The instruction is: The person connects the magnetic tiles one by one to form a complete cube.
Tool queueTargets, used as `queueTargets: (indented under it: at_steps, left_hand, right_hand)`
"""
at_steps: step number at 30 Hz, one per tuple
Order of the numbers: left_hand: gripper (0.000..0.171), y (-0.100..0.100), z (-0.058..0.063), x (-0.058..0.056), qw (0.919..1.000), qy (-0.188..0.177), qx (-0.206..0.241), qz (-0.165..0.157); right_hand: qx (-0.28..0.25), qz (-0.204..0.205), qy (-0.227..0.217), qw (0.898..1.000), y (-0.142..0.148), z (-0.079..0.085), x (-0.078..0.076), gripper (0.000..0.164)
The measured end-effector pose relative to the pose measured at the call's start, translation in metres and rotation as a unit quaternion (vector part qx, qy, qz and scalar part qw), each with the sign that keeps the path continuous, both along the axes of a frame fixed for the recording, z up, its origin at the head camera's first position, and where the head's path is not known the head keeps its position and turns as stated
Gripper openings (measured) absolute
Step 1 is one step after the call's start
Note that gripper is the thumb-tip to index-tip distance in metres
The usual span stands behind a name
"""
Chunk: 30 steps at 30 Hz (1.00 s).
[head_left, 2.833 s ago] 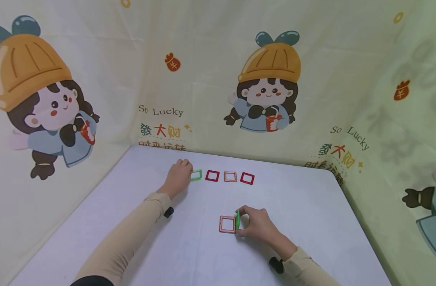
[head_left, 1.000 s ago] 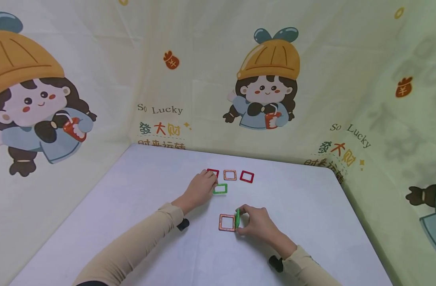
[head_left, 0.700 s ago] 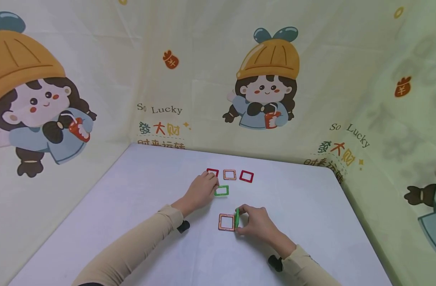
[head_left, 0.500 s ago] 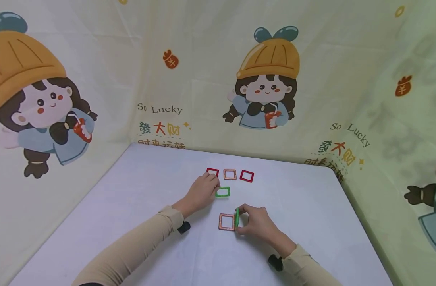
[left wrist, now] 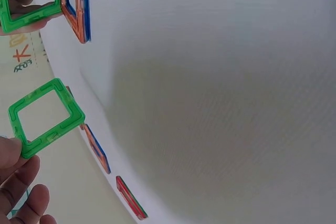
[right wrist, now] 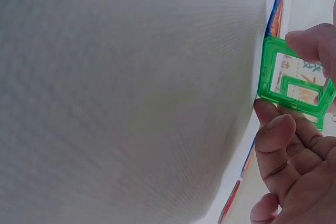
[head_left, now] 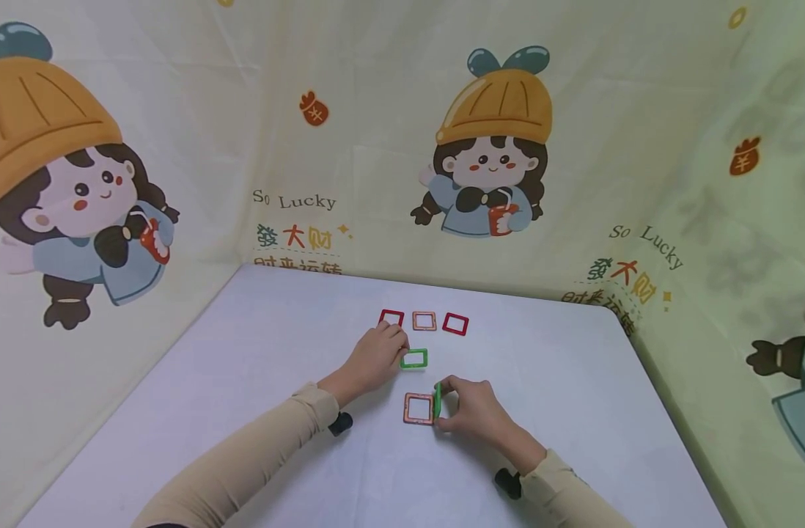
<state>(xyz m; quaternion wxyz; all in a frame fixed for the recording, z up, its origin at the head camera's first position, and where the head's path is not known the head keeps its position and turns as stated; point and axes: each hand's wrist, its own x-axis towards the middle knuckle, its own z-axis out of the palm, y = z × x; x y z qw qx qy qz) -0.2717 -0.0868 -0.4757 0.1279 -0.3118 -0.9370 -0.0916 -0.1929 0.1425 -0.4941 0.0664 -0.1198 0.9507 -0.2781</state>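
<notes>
My left hand [head_left: 372,356] pinches a green square magnetic tile [head_left: 416,366] by its left edge, holding it above the table. In the left wrist view, thumb and fingertips grip one corner of that tile [left wrist: 55,136]. An orange square magnetic tile [head_left: 406,408] lies flat, nearer the person. At its right edge my right hand [head_left: 478,411] holds a second green tile [head_left: 438,401] upright between thumb and forefinger. The right wrist view shows this green tile [right wrist: 269,66] standing on its lower edge, the other fingers curled below it.
Farther back on the white table [head_left: 541,381] lie a red tile [head_left: 392,312], partly covered by the left hand, an orange tile [head_left: 424,328] and another red tile [head_left: 458,316]. A printed cloth [head_left: 376,169] hangs behind and beside the table.
My left hand has lifted the green tile from the left end of the back row and brought it right and nearer, toward the orange tile. The right hand has stayed in place.
</notes>
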Motion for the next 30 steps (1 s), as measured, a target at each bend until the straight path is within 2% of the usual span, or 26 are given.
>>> queueTargets:
  at_steps: [7,16,30]
  left_hand:
    - [0.010,0.001,0.002,0.005,0.9999,-0.015,0.001,-0.003]
    - [0.007,0.002,0.005,0.014,0.9998,-0.012,0.004,-0.016]
    - [0.008,0.005,0.007,0.020,0.9993,-0.021,-0.002,-0.031]
  right_hand:
    - [-0.002,-0.002,-0.006,1.000,-0.001,-0.001,0.000,0.057]
    - [-0.002,-0.004,-0.011,1.000,-0.001,0.000,-0.001,0.057]
    - [0.001,-0.008,-0.017,1.000,-0.002,0.004,0.000,0.056]
